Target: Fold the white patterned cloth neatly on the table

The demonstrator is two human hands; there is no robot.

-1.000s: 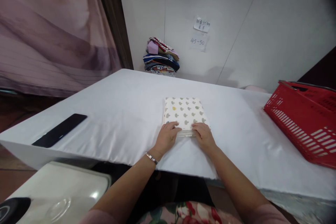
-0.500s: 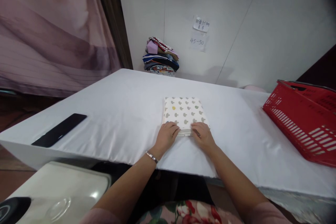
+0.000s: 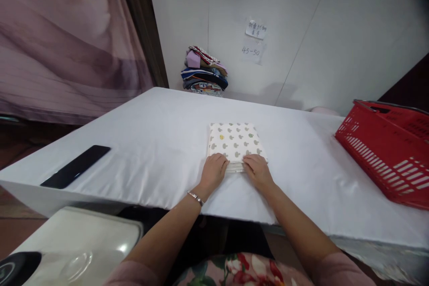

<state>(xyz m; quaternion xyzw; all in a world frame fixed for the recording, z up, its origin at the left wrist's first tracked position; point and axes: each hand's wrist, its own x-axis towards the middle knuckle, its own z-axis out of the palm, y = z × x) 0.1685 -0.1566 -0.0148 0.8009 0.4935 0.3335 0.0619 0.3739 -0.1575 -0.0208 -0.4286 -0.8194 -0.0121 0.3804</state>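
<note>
Head: L hand [image 3: 214, 170], R hand [image 3: 256, 170] on cloth [image 3: 234, 140] edge; grip unclear.

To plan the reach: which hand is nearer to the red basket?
Right. The right hand lies left of the basket; the left hand lies beyond it, farther left.

A black phone [image 3: 75, 166] is laid near the left edge of the table [image 3: 161, 120], a red basket [image 3: 385, 152] is set at the right, and folded clothes [image 3: 204, 71] are stacked against the wall.
</note>
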